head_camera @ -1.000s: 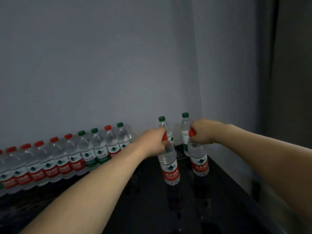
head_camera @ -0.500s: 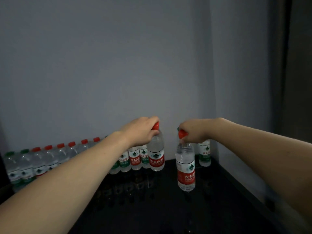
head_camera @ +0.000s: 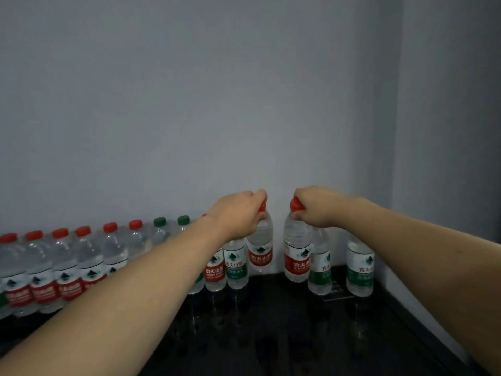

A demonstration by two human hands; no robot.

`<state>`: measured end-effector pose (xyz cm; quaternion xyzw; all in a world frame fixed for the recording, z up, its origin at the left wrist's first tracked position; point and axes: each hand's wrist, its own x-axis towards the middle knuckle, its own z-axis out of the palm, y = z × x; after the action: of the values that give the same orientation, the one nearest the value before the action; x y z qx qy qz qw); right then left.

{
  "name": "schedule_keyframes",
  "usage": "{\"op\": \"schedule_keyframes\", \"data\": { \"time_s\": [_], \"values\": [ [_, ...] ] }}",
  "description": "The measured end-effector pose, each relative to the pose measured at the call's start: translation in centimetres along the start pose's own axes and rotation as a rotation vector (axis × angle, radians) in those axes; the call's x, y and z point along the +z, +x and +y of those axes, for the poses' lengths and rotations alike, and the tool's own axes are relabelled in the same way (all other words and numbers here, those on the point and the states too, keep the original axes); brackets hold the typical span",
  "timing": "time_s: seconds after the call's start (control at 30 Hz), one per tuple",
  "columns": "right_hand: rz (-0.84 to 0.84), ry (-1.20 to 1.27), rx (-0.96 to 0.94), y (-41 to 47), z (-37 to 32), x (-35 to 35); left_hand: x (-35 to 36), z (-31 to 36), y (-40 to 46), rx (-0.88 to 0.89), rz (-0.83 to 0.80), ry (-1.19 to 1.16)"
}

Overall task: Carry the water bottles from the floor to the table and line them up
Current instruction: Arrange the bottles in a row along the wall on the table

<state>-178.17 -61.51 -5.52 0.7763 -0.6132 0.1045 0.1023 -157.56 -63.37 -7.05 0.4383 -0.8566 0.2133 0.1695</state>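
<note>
My left hand (head_camera: 240, 213) grips a red-capped, red-labelled water bottle (head_camera: 260, 251) by its neck, at the right end of the row of bottles (head_camera: 89, 256) along the wall. My right hand (head_camera: 317, 206) grips another red-capped, red-labelled bottle (head_camera: 296, 253) by its cap and neck, a small gap to the right. Both hang upright near the back of the dark table (head_camera: 271, 335); whether their bases touch it I cannot tell. Two green-labelled bottles (head_camera: 321, 267) (head_camera: 360, 264) stand just right of the right-hand one.
The row holds several red-capped and green-capped bottles, partly hidden by my left forearm. A grey wall runs behind the table and meets a side wall at the right corner. The glossy table's right edge (head_camera: 423, 321) runs toward me.
Both hands carried their bottles farther back toward the wall. The left bottle now sits at the row's right end, and the right bottle has come up beside the green-labelled ones.
</note>
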Motion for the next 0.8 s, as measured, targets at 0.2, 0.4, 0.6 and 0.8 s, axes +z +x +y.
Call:
{"op": "schedule_keyframes", "data": {
  "time_s": [0.2, 0.4, 0.6, 0.8],
  "values": [
    [-0.029, 0.092, 0.026, 4.8, 1.7, 4.5, 7.0, -2.3, 3.0, -0.073, -0.090, 0.022],
    [-0.065, 0.140, 0.029, 8.0, 0.7, 7.8, 10.2, -4.0, 4.5, -0.120, -0.085, 0.164],
    [-0.116, 0.212, 0.106, 10.8, -0.4, 9.0, 11.8, -4.3, 5.8, -0.121, -0.068, 0.274],
    [-0.221, 0.235, 0.183, 12.7, 0.1, 9.2, 13.7, -5.2, 6.4, -0.121, -0.015, 0.206]
  ]
}}
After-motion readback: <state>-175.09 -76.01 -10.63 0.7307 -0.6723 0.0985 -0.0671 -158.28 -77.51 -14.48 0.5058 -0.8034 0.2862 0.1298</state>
